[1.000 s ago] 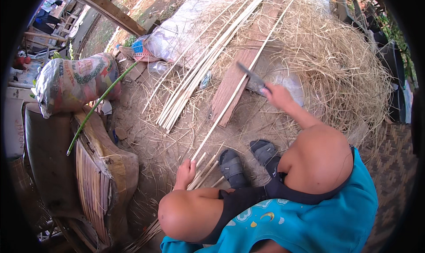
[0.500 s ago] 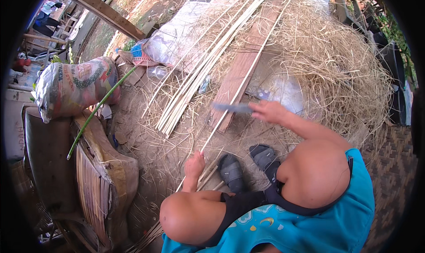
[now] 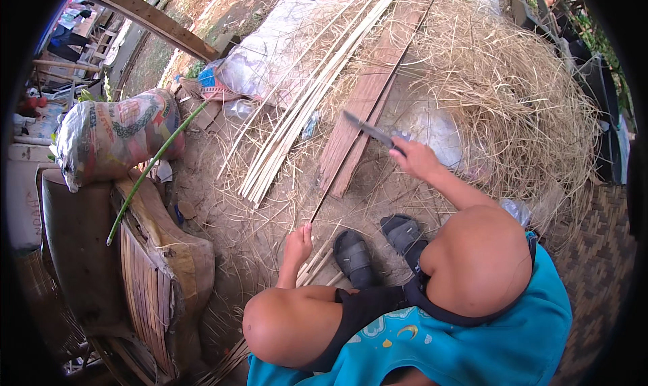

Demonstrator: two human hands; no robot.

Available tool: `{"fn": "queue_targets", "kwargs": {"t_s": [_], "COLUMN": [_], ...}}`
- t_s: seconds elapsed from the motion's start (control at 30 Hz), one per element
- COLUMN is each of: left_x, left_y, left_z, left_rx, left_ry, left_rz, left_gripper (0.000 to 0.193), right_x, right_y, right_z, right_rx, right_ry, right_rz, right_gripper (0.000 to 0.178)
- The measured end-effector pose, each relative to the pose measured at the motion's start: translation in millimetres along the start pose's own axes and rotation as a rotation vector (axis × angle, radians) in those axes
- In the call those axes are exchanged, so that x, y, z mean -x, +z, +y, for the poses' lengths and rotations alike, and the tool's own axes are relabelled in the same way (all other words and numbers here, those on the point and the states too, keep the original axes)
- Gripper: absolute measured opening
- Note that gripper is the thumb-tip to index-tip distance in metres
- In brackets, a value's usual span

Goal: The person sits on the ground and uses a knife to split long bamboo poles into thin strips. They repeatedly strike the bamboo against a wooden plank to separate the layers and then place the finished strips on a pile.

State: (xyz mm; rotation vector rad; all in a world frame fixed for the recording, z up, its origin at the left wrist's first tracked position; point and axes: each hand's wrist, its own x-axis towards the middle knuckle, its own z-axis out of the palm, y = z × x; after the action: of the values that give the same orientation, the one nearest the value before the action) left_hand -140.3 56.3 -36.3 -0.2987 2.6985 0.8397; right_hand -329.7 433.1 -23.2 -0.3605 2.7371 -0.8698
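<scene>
My left hand (image 3: 295,245) is closed near my left knee, pinching the lower end of a long thin strip (image 3: 399,62), likely bamboo, whose dark side shows. The strip slants away over a reddish-brown wooden board (image 3: 345,142) on the ground. In my right hand (image 3: 414,158), fingers wrapped round the handle, is a knife (image 3: 365,127). Its blade points up and left across the strip; whether it touches cannot be made out. Left of the board lies a bundle of pale split strips (image 3: 290,126). Several short strips (image 3: 314,268) lie beside my left hand.
A large heap of curly shavings (image 3: 520,102) spreads on the right. At left stand a stuffed sack (image 3: 118,133), a green stalk (image 3: 158,156) and a worn seat (image 3: 179,251). My sandaled feet (image 3: 354,254) rest before me; a woven mat (image 3: 594,251) lies at right.
The strip in my left hand showed a pale side before and now shows a dark one. The knife blade has swung from nearly level to tilted upward, and my right hand has moved slightly right and up.
</scene>
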Motion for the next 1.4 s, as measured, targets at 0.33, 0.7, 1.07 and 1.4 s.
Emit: {"fn": "queue_targets", "kwargs": {"t_s": [0.33, 0.7, 1.07, 1.4], "left_x": [108.6, 4.3, -2.0, 17.2], "left_y": [-29.3, 13.4, -12.5, -23.0], "left_z": [-115.8, 6.8, 13.4, -36.5], "left_rx": [-0.155, -0.194, 0.043, 0.156], "left_ry": [-0.276, 0.094, -0.019, -0.138], "left_rz": [0.010, 0.019, -0.002, -0.125], "left_gripper": [0.053, 0.040, 0.051, 0.051], "right_x": [-64.2, 42.3, -11.0, -17.6], "right_y": [-74.4, 42.3, 18.0, 23.4], "right_z": [92.6, -24.4, -4.0, 7.9], "right_rx": [0.253, 0.096, 0.123, 0.024], "right_ry": [0.174, -0.220, -0.220, -0.066], "right_rz": [0.307, -0.131, 0.041, 0.045], "right_gripper": [0.035, 0.049, 0.041, 0.047]}}
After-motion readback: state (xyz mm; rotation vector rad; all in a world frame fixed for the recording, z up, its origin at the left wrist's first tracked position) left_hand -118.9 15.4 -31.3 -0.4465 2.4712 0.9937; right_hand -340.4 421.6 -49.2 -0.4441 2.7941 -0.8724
